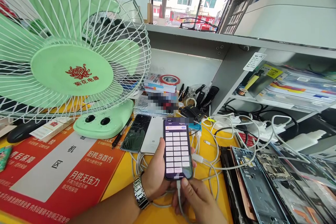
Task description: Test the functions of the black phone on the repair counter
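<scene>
A lit smartphone lies upright in my left hand, its screen showing a grid of light boxes. My left thumb runs along the phone's left edge, and fingertips show at its right edge. A white charging cable meets the phone's bottom edge. My right hand is closed around that cable just below the phone, thumb beside the plug; part of its grip is hidden. Behind the phone, a dark phone with cracked glass and a white phone rest side by side on the table.
A green fan stands at the left, over a red printed mat. Tangled white cables spread right of my hands. Opened phone parts crowd the right side. Boxes are stacked behind, beneath a grey shelf.
</scene>
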`<state>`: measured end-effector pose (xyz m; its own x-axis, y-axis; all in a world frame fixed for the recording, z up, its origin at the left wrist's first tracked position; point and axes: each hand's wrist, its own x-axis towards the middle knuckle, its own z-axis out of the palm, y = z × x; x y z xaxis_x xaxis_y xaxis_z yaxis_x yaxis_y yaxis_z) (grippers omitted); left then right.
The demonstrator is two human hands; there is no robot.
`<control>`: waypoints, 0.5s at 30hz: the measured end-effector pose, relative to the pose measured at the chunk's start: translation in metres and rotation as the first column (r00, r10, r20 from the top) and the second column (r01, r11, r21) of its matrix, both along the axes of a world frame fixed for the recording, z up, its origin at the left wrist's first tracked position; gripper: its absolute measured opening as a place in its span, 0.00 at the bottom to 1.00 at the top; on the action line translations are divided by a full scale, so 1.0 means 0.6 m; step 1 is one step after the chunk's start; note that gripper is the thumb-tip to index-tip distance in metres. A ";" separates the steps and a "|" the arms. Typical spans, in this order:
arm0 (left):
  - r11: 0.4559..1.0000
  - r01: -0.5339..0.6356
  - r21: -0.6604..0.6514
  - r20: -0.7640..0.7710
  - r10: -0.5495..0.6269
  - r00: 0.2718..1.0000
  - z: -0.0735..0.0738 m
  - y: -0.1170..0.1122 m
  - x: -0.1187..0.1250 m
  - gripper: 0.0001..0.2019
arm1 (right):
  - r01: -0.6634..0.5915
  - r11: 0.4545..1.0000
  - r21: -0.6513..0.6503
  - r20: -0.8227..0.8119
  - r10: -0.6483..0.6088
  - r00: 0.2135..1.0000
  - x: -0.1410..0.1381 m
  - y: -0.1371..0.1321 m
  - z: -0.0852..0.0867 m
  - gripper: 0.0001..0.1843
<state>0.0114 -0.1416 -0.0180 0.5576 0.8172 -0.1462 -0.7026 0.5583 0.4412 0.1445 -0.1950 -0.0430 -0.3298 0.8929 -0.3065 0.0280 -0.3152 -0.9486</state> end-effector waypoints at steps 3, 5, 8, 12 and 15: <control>0.999 -0.037 0.020 -0.007 0.037 0.999 0.001 0.000 0.002 0.35 | 0.060 0.998 0.018 0.030 -0.061 0.998 0.009 0.000 -0.006 0.29; 0.999 -0.036 0.030 -0.012 0.037 0.999 0.001 0.001 0.004 0.36 | 0.064 0.998 0.018 0.017 -0.065 0.998 0.011 0.000 -0.010 0.28; 0.999 -0.025 0.037 -0.012 0.025 1.000 0.001 0.002 0.004 0.35 | 0.050 0.999 0.016 0.004 -0.050 0.999 0.011 0.001 -0.013 0.28; 0.999 -0.024 0.025 -0.011 0.025 1.000 0.002 0.001 0.003 0.35 | 0.024 0.999 0.030 0.029 -0.025 0.999 0.012 0.003 -0.009 0.28; 1.000 -0.012 0.028 -0.016 0.013 1.000 0.003 0.001 0.003 0.36 | 0.021 0.999 0.025 0.023 -0.021 1.000 0.013 0.003 -0.005 0.27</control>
